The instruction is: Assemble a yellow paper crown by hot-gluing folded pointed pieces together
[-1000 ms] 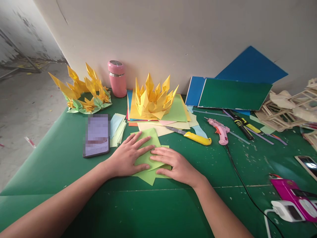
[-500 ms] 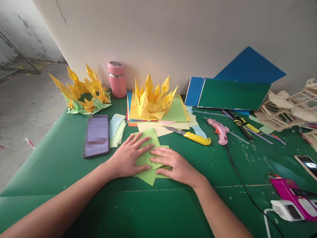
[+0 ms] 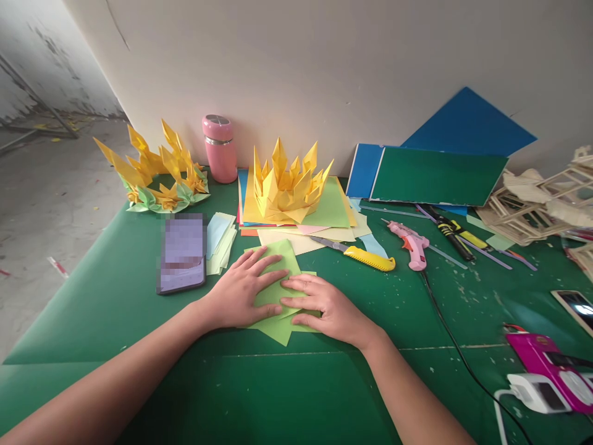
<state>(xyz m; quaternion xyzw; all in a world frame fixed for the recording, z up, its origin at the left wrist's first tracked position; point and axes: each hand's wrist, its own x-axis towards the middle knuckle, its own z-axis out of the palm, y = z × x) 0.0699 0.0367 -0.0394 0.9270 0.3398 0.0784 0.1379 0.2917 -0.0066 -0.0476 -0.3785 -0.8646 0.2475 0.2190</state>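
Light green paper sheets (image 3: 277, 330) lie overlapping at different angles on the green tabletop in front of me. My left hand (image 3: 243, 290) rests flat on the top sheet, its fingers spread and pointing up to the right. From the other side, my right hand (image 3: 319, 309) lies on the same paper with its fingers stretched out toward the left. Neither hand grips anything. Parts of the sheets are hidden under both hands. Just beyond them is a yellow-handled utility knife (image 3: 368, 258) with its blade out, pointing left.
Yellow folded-paper crowns stand at the back: one on stacked coloured paper (image 3: 336, 207), another (image 3: 169, 194) at left. Also around are a pink bottle (image 3: 221, 154), a phone (image 3: 183, 253), paper slips (image 3: 221, 244), a corded pink glue gun (image 3: 412, 244) and a wooden model (image 3: 528, 204).
The view has shifted very slightly. Both hands stay in nearly the same place on the green paper, and nothing else has visibly moved.
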